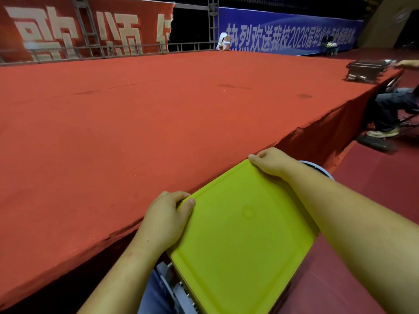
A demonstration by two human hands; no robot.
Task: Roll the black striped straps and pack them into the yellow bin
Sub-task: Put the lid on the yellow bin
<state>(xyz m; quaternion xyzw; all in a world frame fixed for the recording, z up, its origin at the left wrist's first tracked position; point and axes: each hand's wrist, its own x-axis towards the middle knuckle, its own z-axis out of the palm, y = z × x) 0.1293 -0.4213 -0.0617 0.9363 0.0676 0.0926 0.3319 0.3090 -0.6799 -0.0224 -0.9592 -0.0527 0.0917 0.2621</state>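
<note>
A flat yellow lid covers the yellow bin, which sits low in front of me beside the edge of a red carpeted stage. My left hand grips the lid's near-left corner, thumb on top and fingers curled over the edge. My right hand grips the lid's far corner the same way. The bin's body is hidden under the lid. No black striped straps are in view.
The red carpeted stage fills the left and middle. A black case stands on its far right corner. A seated person's legs are at the right. Grey metal parts lie below the bin. Banners line the back.
</note>
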